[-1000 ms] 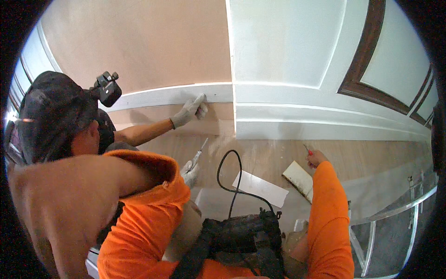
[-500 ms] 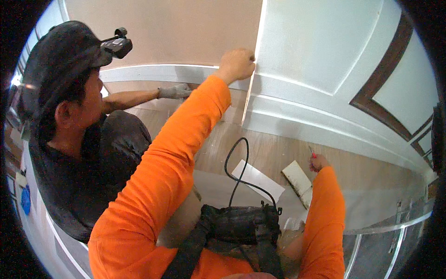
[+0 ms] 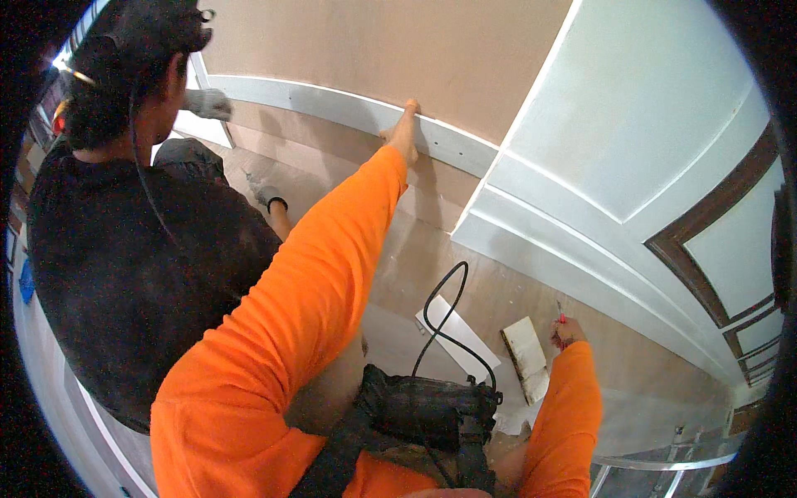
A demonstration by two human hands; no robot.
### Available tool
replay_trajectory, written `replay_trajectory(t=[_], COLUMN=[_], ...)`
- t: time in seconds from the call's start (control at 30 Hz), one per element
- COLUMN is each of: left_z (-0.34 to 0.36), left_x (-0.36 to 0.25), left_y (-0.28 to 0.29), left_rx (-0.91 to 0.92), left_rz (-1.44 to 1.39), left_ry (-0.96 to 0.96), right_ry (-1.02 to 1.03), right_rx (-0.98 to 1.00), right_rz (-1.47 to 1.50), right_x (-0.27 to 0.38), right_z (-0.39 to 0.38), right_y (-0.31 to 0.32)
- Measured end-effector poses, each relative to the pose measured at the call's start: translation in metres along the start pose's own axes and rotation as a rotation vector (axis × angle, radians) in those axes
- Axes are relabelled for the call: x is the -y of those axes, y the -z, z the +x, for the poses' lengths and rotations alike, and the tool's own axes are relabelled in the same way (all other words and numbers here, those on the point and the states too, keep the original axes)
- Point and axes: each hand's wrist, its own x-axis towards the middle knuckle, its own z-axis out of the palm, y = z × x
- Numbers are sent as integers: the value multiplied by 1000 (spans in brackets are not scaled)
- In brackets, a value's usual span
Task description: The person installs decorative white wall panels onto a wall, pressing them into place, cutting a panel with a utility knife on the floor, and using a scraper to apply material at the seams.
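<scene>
My left hand [image 3: 403,137] reaches out at full arm's length to the pale horizontal board [image 3: 332,109] fixed along the brown wall. Its thumb and a finger are stretched apart against the board, and it holds nothing. Low on the right, my right hand [image 3: 568,334] is closed around a small red-handled tool [image 3: 562,317] with a thin metal tip; its exact kind is too small to make out. Beside that hand, a cream block with a dirty edge [image 3: 525,347] lies on the floor. A white flat piece [image 3: 465,339] lies left of the block.
At left a co-worker in a black shirt [image 3: 124,282] crouches near the wall, gloved hands [image 3: 207,104] by the board's left end. White panelling [image 3: 581,216] covers the wall at right. A black bag with a looping cable [image 3: 427,407] is at my front. A metal ladder [image 3: 664,465] shows lower right.
My left hand has left the white panel's edge and moved left onto the horizontal board, fingers spread. The co-worker has turned away, their gloved hand now farther left. The view has shifted.
</scene>
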Motion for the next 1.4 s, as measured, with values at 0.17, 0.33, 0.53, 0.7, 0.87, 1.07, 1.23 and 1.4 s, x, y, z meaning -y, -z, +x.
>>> replay_trajectory(t=[0.17,0.33,0.53,0.7,0.87,1.07,1.23,1.4], left_z=[18,9,28,48,27,9,10,7], left_x=[-4,8,9,15,22,46,64,59], left_y=[8,6,-5,4,0,-9,-22,-23], left_rx=[129,51,74,164,137,186,351,218], left_rz=[59,2,-88,299,48,155,304,130], left_ry=[-110,58,33,-196,-127,-144,-176,-180], right_ry=[58,-23,43,55,52,5,-28,28], right_rx=[47,117,40,83,41,109,73,113], right_rz=[56,45,31,-107,-24,16,7,11], right_x=[12,8,-5,32,40,20,39,46], right_z=[0,-1,4,-3,-3,-9,-11,-12], right_y=[-9,-9,5,-16,-21,-14,-33,-37])
